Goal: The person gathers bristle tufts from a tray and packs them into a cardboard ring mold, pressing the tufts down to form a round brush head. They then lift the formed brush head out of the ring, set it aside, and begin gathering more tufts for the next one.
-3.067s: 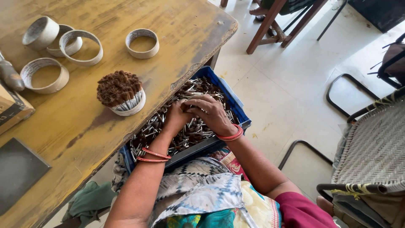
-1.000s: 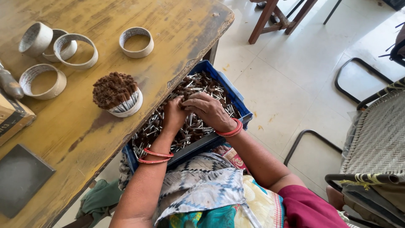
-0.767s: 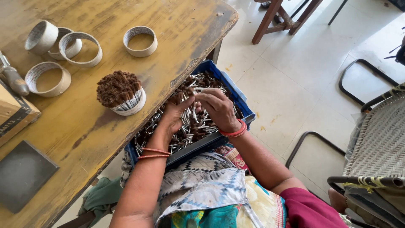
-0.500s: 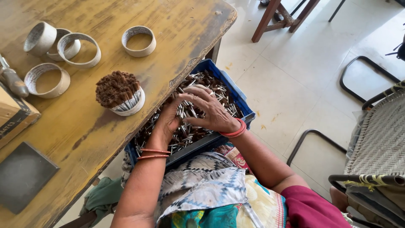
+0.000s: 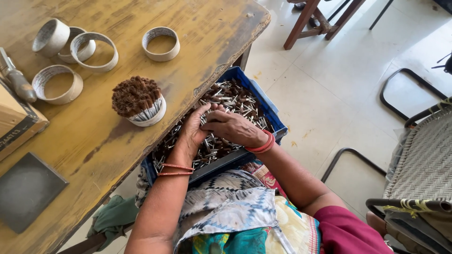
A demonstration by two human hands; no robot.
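Thin silvery sticks with dark tips [image 5: 221,117], heaped loose in a blue plastic crate [image 5: 275,123] resting on the lap, tucked half under the edge of the yellow wooden table [image 5: 197,61]. Left hand [image 5: 194,129] cupped around a gathered handful of those sticks, fingers curled closed on them; right hand [image 5: 234,128] laid flat over the same cluster, fingers pressing it together, though how many sticks sit in the grip too hidden to tell. Easy to lose a few off the loose bundle if the squeeze slackens, and likely to drop back crooked into the heap or over the crate's low wall onto the tiled floor. Crate itself only balanced on the knees, so prone to tip with a shift. On the table just beside, one cardboard ring packed with upright sticks [image 5: 140,102], top-heavy and near the edge; several empty cardboard rings [image 5: 161,43] farther back.
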